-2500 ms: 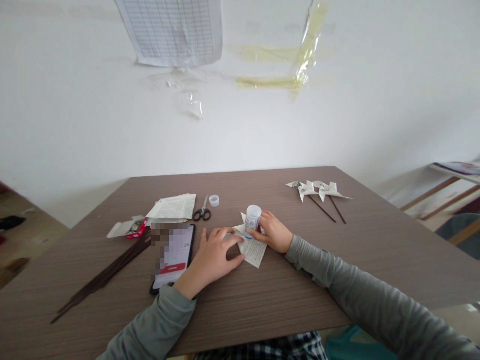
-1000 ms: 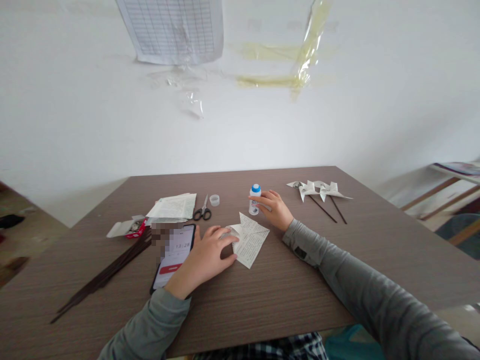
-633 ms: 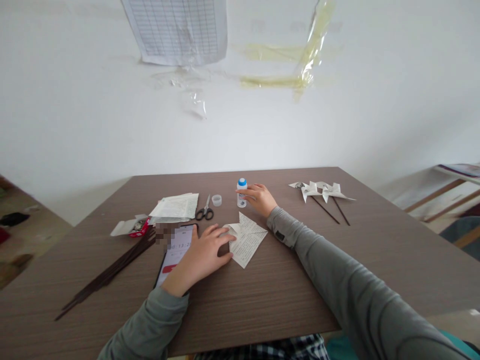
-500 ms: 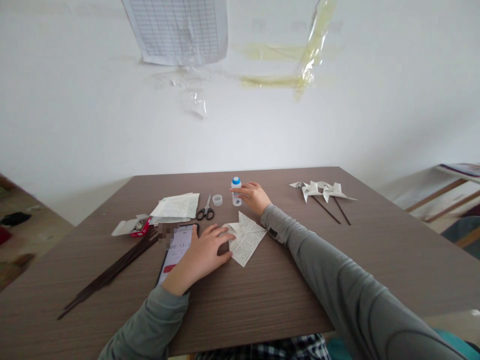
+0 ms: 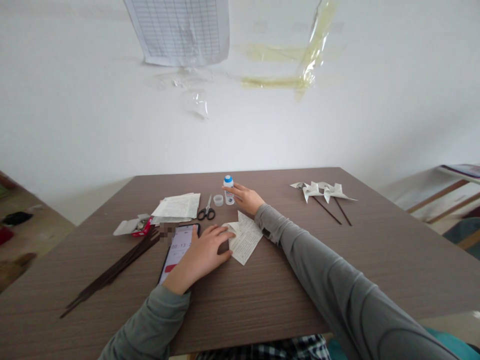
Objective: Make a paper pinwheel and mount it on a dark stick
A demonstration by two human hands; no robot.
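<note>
A small white glue bottle (image 5: 228,197) with a blue top stands upright toward the back of the table. My right hand (image 5: 249,200) reaches over to it, one finger across the bottle's front and the others beside it; the far side of this grip is hidden. On the table below lies a printed paper piece (image 5: 245,242) with folded, pointed corners, partly under my right forearm. My left hand (image 5: 206,254) rests palm down with fingers spread, its fingertips on the left edge of that paper. A phone (image 5: 182,245) showing a timer lies partly beneath this hand.
Scissors (image 5: 206,214) and a translucent cap (image 5: 218,200) lie left of the bottle. Further left are stacked paper sheets (image 5: 176,207), an opened small red box (image 5: 142,227) and dark thin sticks (image 5: 112,270). Paper pinwheels (image 5: 333,191) on sticks lie at the back right.
My right hand and the glue bottle have shifted left together, closer to the translucent cap. My left hand and the folded paper have stayed put.
</note>
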